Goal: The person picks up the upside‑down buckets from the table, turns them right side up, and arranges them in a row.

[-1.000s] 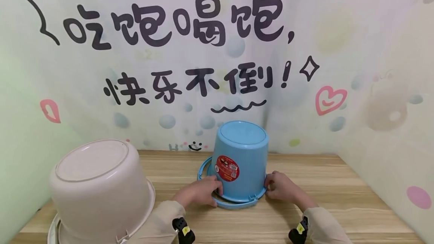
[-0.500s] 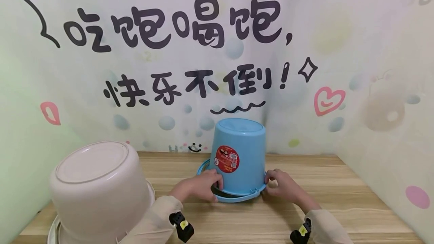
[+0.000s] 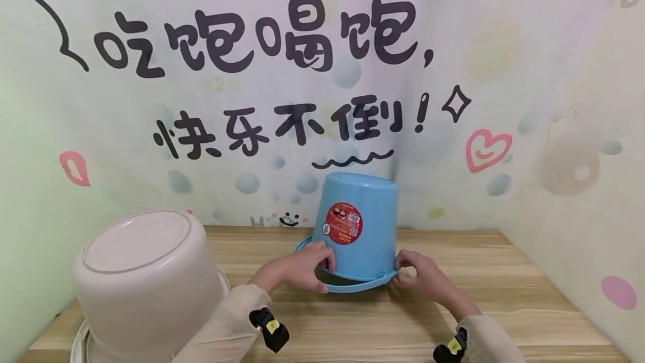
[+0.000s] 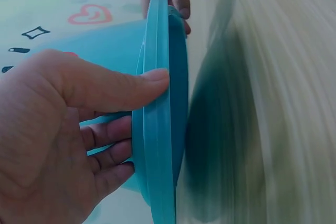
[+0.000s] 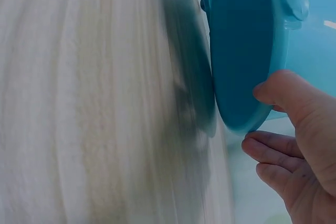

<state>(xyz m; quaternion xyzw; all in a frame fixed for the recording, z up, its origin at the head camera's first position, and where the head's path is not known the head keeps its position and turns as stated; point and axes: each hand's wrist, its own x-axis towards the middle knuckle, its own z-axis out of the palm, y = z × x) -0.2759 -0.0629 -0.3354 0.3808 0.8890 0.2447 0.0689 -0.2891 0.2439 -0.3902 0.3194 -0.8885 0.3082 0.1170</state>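
The left hand (image 3: pixel 297 269) and right hand (image 3: pixel 424 278) are pinching the blue bucket (image 3: pixel 378 228) by its rim (image 5: pixel 281 45), below the red label (image 3: pixel 345 224) and writing (image 3: pixel 300 128) “吃饱喝饱,快乐不倒!”.

"What's the blue bucket (image 3: pixel 375 228) made of?"
"Plastic by the look of it, smooth with a soft gloss. The handle (image 3: pixel 355 288) looks the same, with moulded lines running along it."
"And its sticker (image 3: pixel 345 224)?"
"Paper or film, I can't tell; it lies flat."
"The pale tub (image 3: pixel 143 301)?"
"Smooth plastic too, with a satin sheen."
"Is the desk (image 3: pixel 514 301) wood?"
"It's wood-grained with a faint sheen; solid or laminate, I can't tell."
"The backdrop (image 3: pixel 504 71)?"
"Matt, printed, softly rippled like cloth."
"Sleeves (image 3: pixel 221 324)?"
"Matt cloth, creased."
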